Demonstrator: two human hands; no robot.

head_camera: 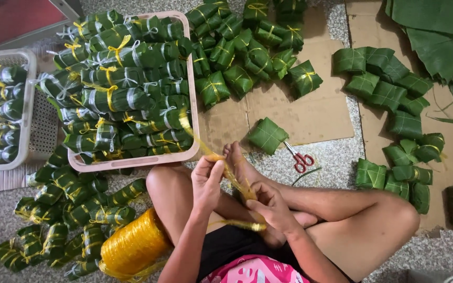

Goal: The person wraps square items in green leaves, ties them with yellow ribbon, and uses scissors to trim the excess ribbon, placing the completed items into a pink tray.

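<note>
Both hands sit above the person's crossed bare legs, working 1 length of thin yellow plastic twine (230,175). Left hand (207,181): fingers closed, thumb and fingertips pinching the twine at its upper end. Right hand (272,207): fingers curled shut around the lower part of the same twine, with a loose yellow end showing just below the fist. The twine runs taut between the 2 hands, over the person's bare feet, and a fainter strand trails up toward the pink rectangular plastic basket (192,84).

That basket is heaped with long leaf-wrapped cakes tied in yellow and white bands (124,97). A white perforated plastic basket (27,115) at the far left holds similar long cakes. A large yellow spool of plastic twine (132,245) lies on the speckled floor, touching the person's left knee. Short tied green leaf parcels (66,215) lie scattered beside the spool.

On flattened brown cardboard (315,112) ahead of the feet lies 1 square green leaf-wrapped parcel without twine (267,135), with red-handled scissors (300,157) just beside it. A pile of square parcels tied with yellow twine (247,47) lies at the top centre. A row of untied square green parcels (394,99) runs down the right side, near loose large green leaves (441,36).
</note>
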